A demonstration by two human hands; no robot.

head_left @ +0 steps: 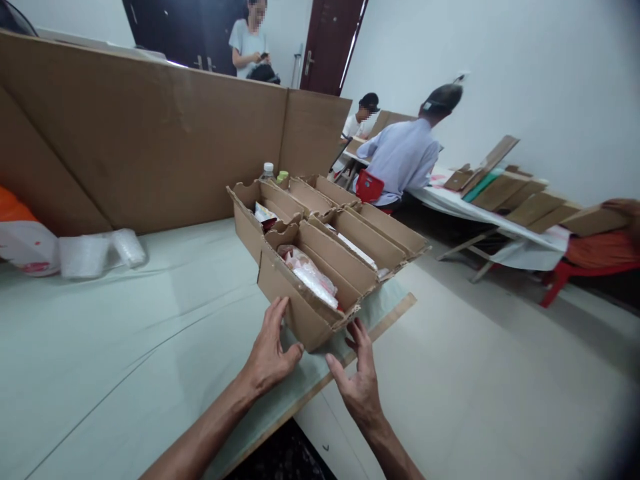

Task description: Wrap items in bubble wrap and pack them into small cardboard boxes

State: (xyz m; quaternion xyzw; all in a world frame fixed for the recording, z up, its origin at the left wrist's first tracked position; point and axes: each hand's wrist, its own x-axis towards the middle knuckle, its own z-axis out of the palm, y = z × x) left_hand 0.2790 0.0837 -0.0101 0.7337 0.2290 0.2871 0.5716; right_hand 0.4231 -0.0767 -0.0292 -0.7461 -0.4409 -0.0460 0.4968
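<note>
Several open cardboard boxes point(290, 303) stand side by side in a cluster near the table's edge. My left hand point(270, 353) lies along the side of the nearest box, fingers apart, with the fingertips at the cardboard. Below that box's right corner, my right hand point(357, 377) is raised with its fingers spread; whether it touches the cardboard I cannot tell. Inside the nearest box is a plastic-wrapped packet point(313, 277). A smaller printed packet point(265, 215) shows in the box behind it, and a flat white item point(357, 250) in the box to the right.
A tall cardboard partition point(165, 140) runs along the table's point(150, 347) back. Bottles point(268, 171) stand behind the boxes. Clear plastic cups or rolls point(85, 255) and an orange-and-white bag point(25, 240) are at left. Several people point(405, 153) are beyond, near another table point(465, 207) with cardboard boxes.
</note>
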